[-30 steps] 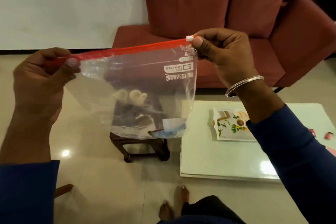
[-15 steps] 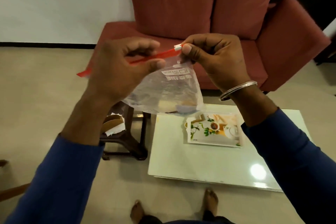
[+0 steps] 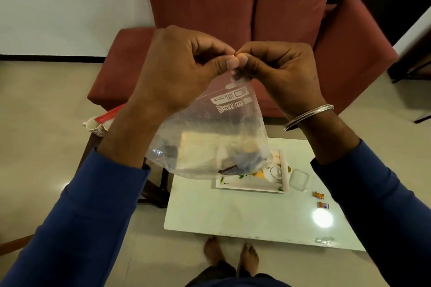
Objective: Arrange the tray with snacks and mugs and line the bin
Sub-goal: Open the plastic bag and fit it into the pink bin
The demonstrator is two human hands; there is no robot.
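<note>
Both hands, left hand (image 3: 177, 72) and right hand (image 3: 275, 70), pinch the zip-lock bag (image 3: 217, 137) top mid-frame; I'd pull the seal apart evenly.

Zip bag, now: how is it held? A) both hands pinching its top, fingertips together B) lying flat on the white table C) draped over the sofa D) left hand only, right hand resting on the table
A: the left hand and right hand meet fingertip to fingertip at the top of the zip bag, which hangs in the air above the white table.

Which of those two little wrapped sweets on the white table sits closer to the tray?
The upper sweet, farther from the person; the other sweet lies below it, farther from the tray.
</note>
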